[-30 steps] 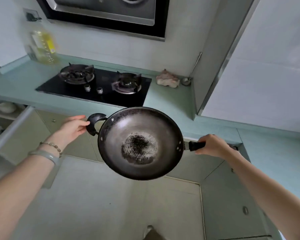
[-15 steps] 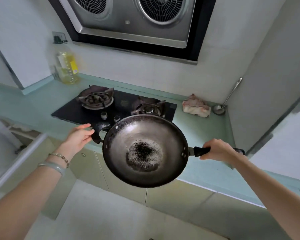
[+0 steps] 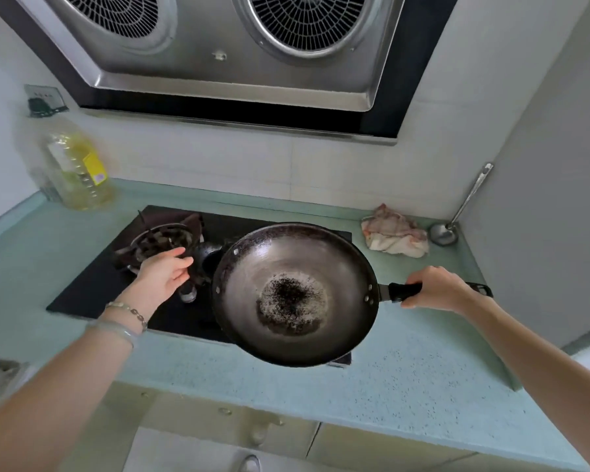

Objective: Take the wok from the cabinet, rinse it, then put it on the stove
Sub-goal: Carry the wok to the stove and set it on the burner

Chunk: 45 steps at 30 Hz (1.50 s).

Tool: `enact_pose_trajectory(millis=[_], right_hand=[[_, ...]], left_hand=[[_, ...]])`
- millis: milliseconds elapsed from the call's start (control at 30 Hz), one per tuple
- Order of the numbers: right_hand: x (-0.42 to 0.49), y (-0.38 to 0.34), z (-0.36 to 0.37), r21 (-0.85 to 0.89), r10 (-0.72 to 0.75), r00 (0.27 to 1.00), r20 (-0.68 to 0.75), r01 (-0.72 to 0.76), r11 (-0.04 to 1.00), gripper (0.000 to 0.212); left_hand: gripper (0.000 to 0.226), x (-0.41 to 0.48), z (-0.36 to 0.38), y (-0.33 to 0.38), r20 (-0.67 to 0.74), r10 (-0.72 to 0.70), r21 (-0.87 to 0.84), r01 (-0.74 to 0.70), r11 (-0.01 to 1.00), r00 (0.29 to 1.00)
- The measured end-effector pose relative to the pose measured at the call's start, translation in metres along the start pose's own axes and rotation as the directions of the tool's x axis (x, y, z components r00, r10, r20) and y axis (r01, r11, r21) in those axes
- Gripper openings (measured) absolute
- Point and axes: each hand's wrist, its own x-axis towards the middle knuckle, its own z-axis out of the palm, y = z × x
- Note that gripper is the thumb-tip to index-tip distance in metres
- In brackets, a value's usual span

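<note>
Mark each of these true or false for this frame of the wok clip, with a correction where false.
1. The right hand grips the wok's long black handle. True.
2. The left hand is closed around the wok's small loop handle. False: its fingers are spread beside that loop handle, not wrapped around it.
3. The wok is over the right side of the stove. True.
4. A lid covers the wok. False: it is open, showing a dark speckled patch at its bottom.
5. The oil bottle stands right of the stove. False: it stands at the back left; a crumpled cloth and a ladle lie to the right.
</note>
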Motion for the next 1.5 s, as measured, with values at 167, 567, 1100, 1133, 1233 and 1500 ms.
enact_pose_trajectory(millis=[167, 567, 1100, 1133, 1233, 1500], right_hand=[[0.039, -0.016, -0.021, 0.02, 0.056, 0.998, -0.04, -0.055, 0.998, 0.018], [0.119, -0.012, -0.039, 0.106, 0.191, 0.976, -0.102, -0.18, 0.978, 0.024], [0.166, 0.002, -0.029, 0.13, 0.129, 0.992, -0.019, -0.125, 0.984, 0.014], [0.167, 0.002, -0.029, 0.133, 0.127, 0.992, -0.016, -0.124, 0.983, 0.017], [0.17, 0.0, -0.025, 0.137, 0.12, 0.993, -0.005, -0.118, 0.983, 0.026], [0.177, -0.005, -0.021, 0.121, 0.086, 0.996, -0.009, -0.084, 0.989, 0.012]], left_hand=[[0.049, 0.075, 0.025, 0.045, 0.086, -0.027, 0.035, 0.024, 0.999, 0.996], [0.053, 0.166, 0.081, 0.061, 0.095, -0.093, 0.049, 0.088, 0.995, 0.991], [0.05, 0.202, 0.105, 0.05, 0.045, -0.109, 0.067, 0.106, 0.992, 0.993], [0.05, 0.204, 0.104, 0.05, 0.034, -0.108, 0.062, 0.106, 0.992, 0.994], [0.05, 0.204, 0.098, 0.05, 0.022, -0.113, 0.049, 0.112, 0.993, 0.993], [0.048, 0.2, 0.076, 0.041, 0.0, -0.11, 0.054, 0.11, 0.992, 0.994]])
